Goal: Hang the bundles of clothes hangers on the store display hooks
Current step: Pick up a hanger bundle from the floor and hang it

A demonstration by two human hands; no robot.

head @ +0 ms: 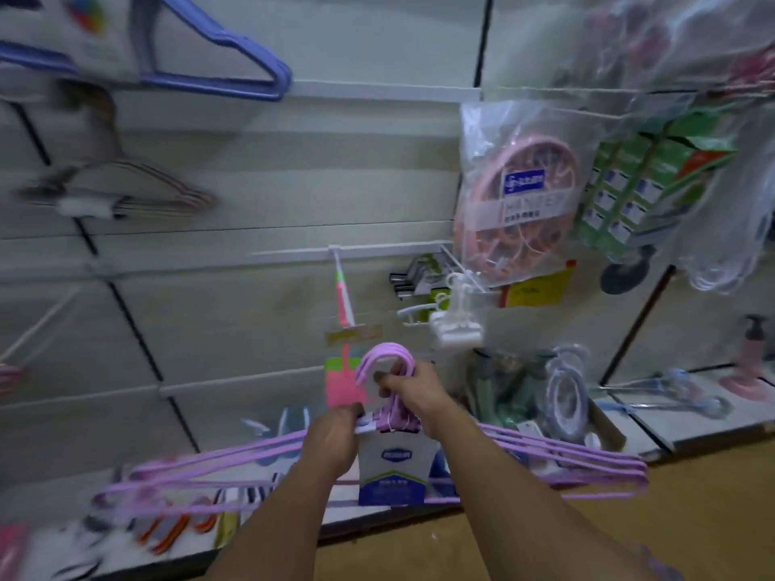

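Head view: both hands, left (331, 440) and right (413, 392), grip purple bundle (566, 452); unhung. Blue bundle (235, 52) already up.

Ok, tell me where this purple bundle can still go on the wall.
Bare panel lies left of the pink-handled brush, below the blue hangers, right of the pale hanger bundle. Right of the brush is crowded: bagged pink peg hanger, white clips, green packs.

White slotted display wall (260, 195), low white shelf (654, 438) carrying blurred packaged goods, pink pump bottle (750, 358)
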